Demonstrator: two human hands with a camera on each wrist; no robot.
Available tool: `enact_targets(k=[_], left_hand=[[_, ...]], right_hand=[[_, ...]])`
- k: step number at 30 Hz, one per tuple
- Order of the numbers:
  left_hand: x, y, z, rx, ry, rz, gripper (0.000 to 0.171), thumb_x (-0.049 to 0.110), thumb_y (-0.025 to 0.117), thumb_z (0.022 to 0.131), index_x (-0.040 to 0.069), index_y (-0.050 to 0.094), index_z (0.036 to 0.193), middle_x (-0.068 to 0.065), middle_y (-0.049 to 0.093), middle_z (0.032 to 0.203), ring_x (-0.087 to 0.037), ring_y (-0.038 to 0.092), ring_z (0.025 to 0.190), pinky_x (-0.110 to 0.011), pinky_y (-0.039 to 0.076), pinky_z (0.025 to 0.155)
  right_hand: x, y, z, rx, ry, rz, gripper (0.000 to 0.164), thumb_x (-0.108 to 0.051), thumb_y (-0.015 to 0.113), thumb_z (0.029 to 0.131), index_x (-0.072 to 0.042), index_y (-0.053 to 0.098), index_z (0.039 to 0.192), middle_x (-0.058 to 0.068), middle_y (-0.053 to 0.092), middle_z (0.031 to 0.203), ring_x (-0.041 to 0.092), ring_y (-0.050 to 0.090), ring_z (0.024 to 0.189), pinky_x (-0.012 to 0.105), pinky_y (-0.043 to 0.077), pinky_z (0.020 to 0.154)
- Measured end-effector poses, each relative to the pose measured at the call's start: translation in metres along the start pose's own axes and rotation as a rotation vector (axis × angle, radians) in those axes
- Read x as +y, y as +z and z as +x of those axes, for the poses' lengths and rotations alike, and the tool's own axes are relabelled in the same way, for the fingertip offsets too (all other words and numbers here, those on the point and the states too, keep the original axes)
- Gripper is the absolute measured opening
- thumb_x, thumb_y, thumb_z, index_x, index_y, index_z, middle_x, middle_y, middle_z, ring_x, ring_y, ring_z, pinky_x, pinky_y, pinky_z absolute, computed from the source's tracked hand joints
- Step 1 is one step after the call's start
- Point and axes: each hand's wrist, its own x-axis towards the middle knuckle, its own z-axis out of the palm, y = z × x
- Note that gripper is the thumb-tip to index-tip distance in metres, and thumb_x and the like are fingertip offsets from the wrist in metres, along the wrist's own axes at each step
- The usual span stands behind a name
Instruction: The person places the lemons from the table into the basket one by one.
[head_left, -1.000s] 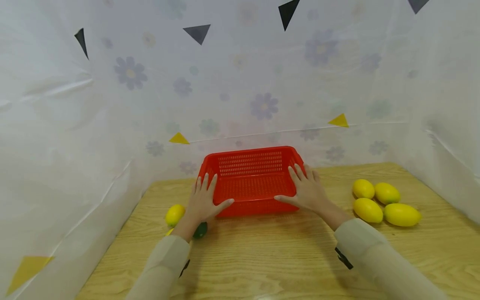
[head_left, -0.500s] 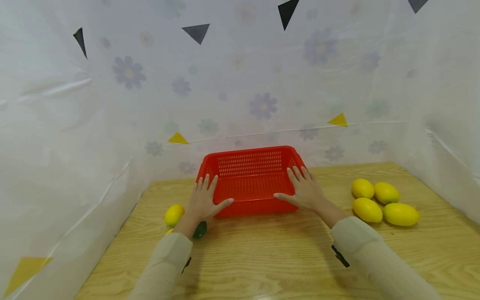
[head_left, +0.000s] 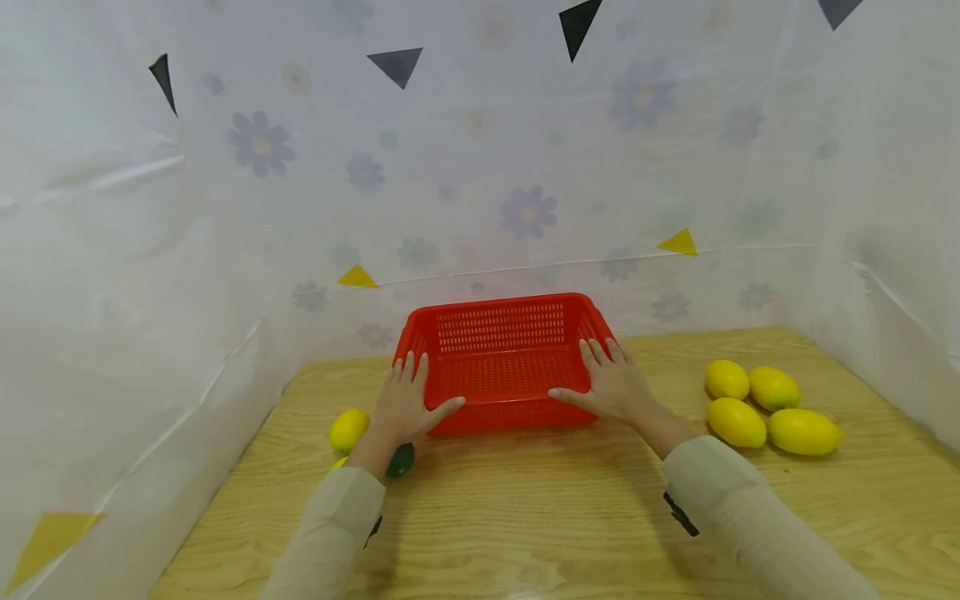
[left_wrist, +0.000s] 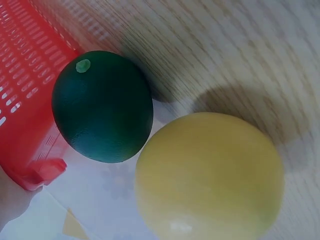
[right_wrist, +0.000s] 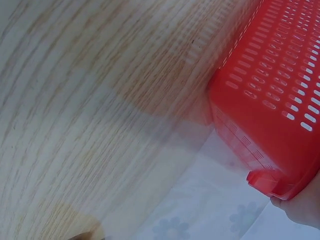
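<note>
A red plastic basket [head_left: 517, 414] with slotted walls stands on the wooden table, nothing inside it. My left hand [head_left: 402, 408] rests at its near left corner, fingers spread and straight, thumb along the front rim. At the near right corner lies my right hand [head_left: 617, 390], likewise spread, its thumb pointing inward over the front rim. Beside the left wrist are a yellow lemon [head_left: 348, 430] and a dark green round fruit [head_left: 401, 460], partly hidden by the forearm. The left wrist view shows the green fruit [left_wrist: 102, 107] close to the basket's wall [left_wrist: 35, 100], with a lemon [left_wrist: 210, 180] nearer.
Several lemons [head_left: 737, 422] lie grouped on the right side of the table [head_left: 517, 517]. Behind and at both sides hangs a white flower-printed sheet [head_left: 480, 167] with dark and yellow triangles.
Both hands' fingers have slid slightly nearer along the basket's sides. Basket and fruit stay where they were.
</note>
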Motion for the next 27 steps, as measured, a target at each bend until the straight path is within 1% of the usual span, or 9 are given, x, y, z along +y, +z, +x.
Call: enact_targets(k=[4,10,15,20,27], left_hand=[[0.0007,-0.0004,-0.001,0.003,-0.008,0.013,0.099,0.069,0.043,0.083,-0.001,0.016,0.147,-0.023,0.013,0.154,-0.042,0.014,0.141,-0.05,0.012,0.116],[0.0016,-0.0009,-0.0012,0.0,-0.02,0.02,0.1,0.07,0.042,0.083,-0.001,0.014,0.147,-0.023,0.013,0.154,-0.041,0.015,0.141,-0.049,0.014,0.116],[0.0006,-0.0002,-0.0008,-0.009,-0.029,0.019,0.101,0.07,0.041,0.083,-0.002,0.012,0.147,-0.022,0.011,0.154,-0.04,0.014,0.142,-0.049,0.012,0.117],[-0.0005,0.0011,-0.0008,-0.005,-0.025,0.018,0.1,0.067,0.043,0.084,-0.004,0.013,0.146,-0.022,0.014,0.154,-0.039,0.014,0.142,-0.048,0.012,0.117],[0.0,0.0023,-0.0007,-0.022,-0.029,0.023,0.101,0.07,0.041,0.083,-0.004,0.013,0.146,-0.021,0.012,0.154,-0.038,0.013,0.143,-0.048,0.011,0.117]], right_hand=[[-0.0002,0.0006,0.0007,-0.009,0.007,0.001,0.098,-0.067,0.045,0.083,0.007,0.025,0.143,0.026,0.028,0.148,0.048,0.018,0.137,0.057,0.014,0.113],[-0.0005,0.0,0.0011,-0.03,0.022,0.013,0.1,-0.069,0.043,0.083,0.011,0.026,0.141,0.028,0.028,0.147,0.049,0.018,0.137,0.057,0.014,0.113],[-0.0005,-0.0002,0.0014,-0.034,0.026,0.014,0.101,-0.069,0.043,0.083,0.011,0.026,0.141,0.029,0.029,0.146,0.048,0.019,0.137,0.056,0.014,0.113],[-0.0009,-0.0005,0.0008,-0.032,0.023,0.013,0.1,-0.069,0.043,0.083,0.011,0.026,0.14,0.029,0.029,0.146,0.048,0.02,0.136,0.056,0.015,0.113],[-0.0018,-0.0021,-0.0008,-0.031,0.023,0.014,0.099,-0.067,0.045,0.083,0.012,0.028,0.14,0.03,0.029,0.145,0.049,0.021,0.136,0.056,0.015,0.113]])
